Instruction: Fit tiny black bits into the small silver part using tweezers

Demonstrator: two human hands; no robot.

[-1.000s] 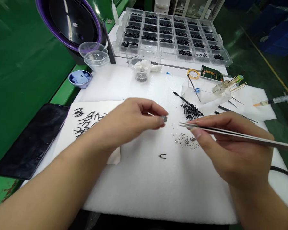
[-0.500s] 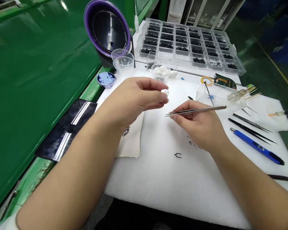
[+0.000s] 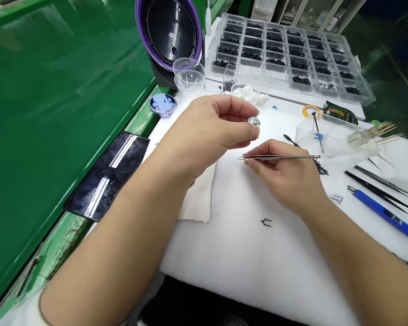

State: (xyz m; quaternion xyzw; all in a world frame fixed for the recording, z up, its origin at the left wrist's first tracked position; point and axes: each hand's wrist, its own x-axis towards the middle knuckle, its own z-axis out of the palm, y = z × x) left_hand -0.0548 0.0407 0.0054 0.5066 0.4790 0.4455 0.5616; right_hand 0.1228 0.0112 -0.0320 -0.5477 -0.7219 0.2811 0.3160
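Observation:
Between the thumb and fingers of my left hand (image 3: 221, 124) is a small, shiny, silvery-blue piece (image 3: 254, 121), raised over the white work surface (image 3: 238, 253). Its exact kind is too small to make out. My right hand (image 3: 289, 176) grips thin metal tweezers (image 3: 279, 157), lying nearly level, tips pointing left. Those tips are below the silvery piece and apart from it. Lower down, a small black fork-shaped part (image 3: 266, 222) lies on the surface. A cloth-like beige sheet (image 3: 199, 199) is partly covered by my left wrist.
A compartment box (image 3: 268, 74) with many small black parts stands at the back. Clear cups (image 3: 189, 79) and a purple-rimmed black device (image 3: 172, 36) are at back left. On the right lie more tweezers (image 3: 381, 192), a blue pen-like tool (image 3: 382, 210) and a clear tray (image 3: 336, 136).
The view has shifted, so most things appear farther right. The piece in my left hand is turned and looks silvery-blue rather than white. The tweezers are more level.

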